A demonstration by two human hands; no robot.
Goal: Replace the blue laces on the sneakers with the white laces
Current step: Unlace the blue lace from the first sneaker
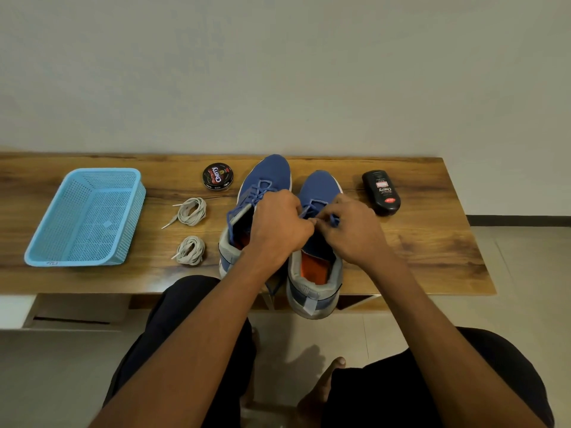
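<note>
Two blue sneakers stand side by side on the wooden table, toes away from me: the left sneaker (265, 177) and the right sneaker (318, 186), its heel overhanging the front edge. Both carry blue laces (312, 205). My left hand (278, 227) and my right hand (352, 230) meet over the right sneaker's tongue, fingers pinched on its blue lace near the top eyelets. Two coiled bundles of white laces lie left of the shoes, one farther back (192, 211) and one nearer (190, 250).
A light blue perforated basket (61, 254) sits at the table's left. A round black polish tin (217, 176) lies behind the white laces. A black polish bottle (381, 191) lies right of the sneakers. My knees are below the table's front edge (92, 293).
</note>
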